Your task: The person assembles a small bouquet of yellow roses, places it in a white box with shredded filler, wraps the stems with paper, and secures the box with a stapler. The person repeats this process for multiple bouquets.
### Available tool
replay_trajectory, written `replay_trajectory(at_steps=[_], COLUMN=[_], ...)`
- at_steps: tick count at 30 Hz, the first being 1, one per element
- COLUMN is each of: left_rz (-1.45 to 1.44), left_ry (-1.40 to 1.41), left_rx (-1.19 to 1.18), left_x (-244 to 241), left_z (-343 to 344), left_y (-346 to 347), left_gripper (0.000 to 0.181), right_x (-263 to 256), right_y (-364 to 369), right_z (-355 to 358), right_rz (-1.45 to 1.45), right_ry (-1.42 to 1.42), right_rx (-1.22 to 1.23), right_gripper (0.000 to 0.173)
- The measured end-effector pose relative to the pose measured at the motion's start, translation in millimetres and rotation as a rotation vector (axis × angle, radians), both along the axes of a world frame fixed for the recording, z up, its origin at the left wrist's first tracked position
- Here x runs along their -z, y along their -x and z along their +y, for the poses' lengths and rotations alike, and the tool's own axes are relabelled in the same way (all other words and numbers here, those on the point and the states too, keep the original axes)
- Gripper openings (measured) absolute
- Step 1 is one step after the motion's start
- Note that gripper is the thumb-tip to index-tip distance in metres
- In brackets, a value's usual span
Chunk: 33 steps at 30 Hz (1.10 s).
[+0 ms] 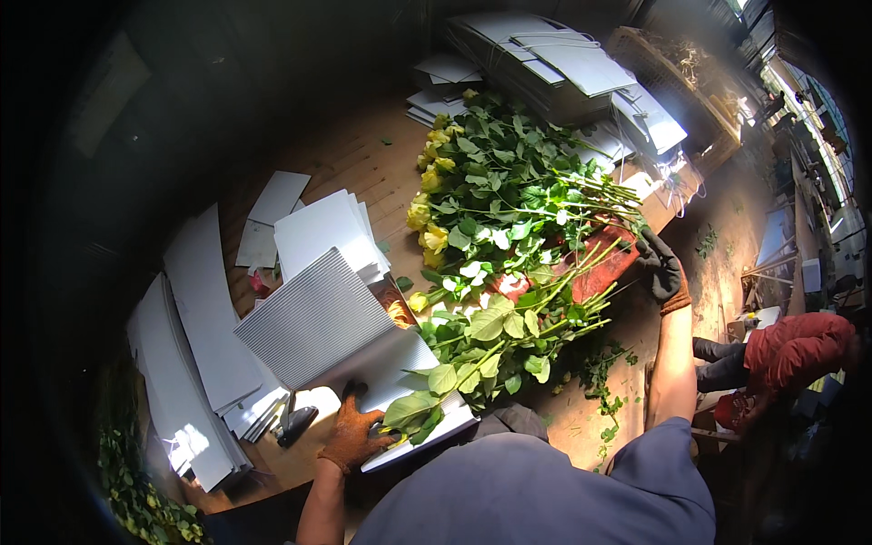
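My left hand, in an orange and dark work glove, lies on the near end of white corrugated cardboard, its fingers beside a rose head and leaves. More leafy rose stems extend from the cardboard to the right. My right hand, in the same kind of glove, reaches to the cut stem ends of a large pile of yellow roses; whether its fingers grip a stem cannot be told. A red cloth or sheet lies under the stems. A black stapler rests left of my left hand.
Tall stacks of white cardboard sheets stand at the left, smaller ones near the middle. Tied cardboard bundles and a crate are at the back right. A person in red bends over at the right. Leaf scraps lie on the floor.
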<state>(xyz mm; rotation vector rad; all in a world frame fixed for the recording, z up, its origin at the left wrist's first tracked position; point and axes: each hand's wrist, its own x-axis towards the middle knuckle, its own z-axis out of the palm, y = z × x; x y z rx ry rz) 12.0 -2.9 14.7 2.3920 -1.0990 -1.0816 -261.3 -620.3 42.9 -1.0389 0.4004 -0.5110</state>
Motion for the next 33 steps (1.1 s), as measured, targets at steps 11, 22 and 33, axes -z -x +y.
replay_trajectory(at_steps=[11, 22, 33], left_rz=[0.045, 0.015, -0.207], left_ry=[-0.308, -0.393, -0.139], left_rx=[-0.03, -0.008, -0.061], left_x=[-25, -34, -167], left_z=[-20, -36, -140], left_y=[-4, -1, 32], left_gripper=[0.062, 0.059, 0.048], right_x=[-85, -27, 76], right_y=[-16, -6, -12], right_z=[-144, -95, -33], right_rz=[0.743, 0.847, 0.841], right_ry=[1.427, 1.108, 0.979], right_rx=[0.266, -0.597, -0.589], right_gripper=[0.031, 0.04, 0.036])
